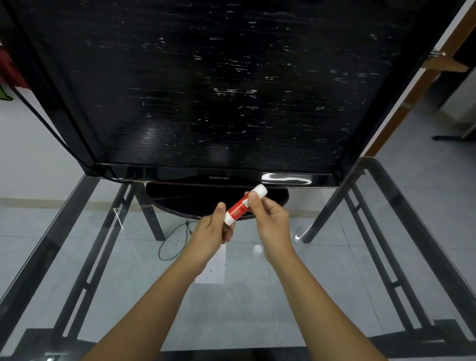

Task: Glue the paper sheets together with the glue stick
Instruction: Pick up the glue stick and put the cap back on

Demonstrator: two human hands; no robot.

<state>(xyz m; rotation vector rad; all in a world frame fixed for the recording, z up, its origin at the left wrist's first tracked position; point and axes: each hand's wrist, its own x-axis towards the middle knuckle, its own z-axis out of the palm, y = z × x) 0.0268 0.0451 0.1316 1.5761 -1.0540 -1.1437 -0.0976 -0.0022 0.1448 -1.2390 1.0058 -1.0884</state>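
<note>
Above the glass worktop, just in front of the monitor's stand, both hands hold a glue stick in the air. It is tilted, its white upper end pointing up and to the right toward the monitor's lower bezel, its white lower end toward the left hand. The left hand is closed around that lower end, thumb lying along the side of the tube. The right hand pinches the red middle of the tube near the upper end, with the thumb pressed on the label. Below the hands, a white paper sheet lies flat on the worktop, partly hidden by the left wrist. Just to the right of the paper, beside the right wrist, a small whitish cap-like thing stands on the glass; what it is cannot be told for certain. Behind everything a large dark monitor stands on the worktop, and a thin black cable shows through the glass.
</note>
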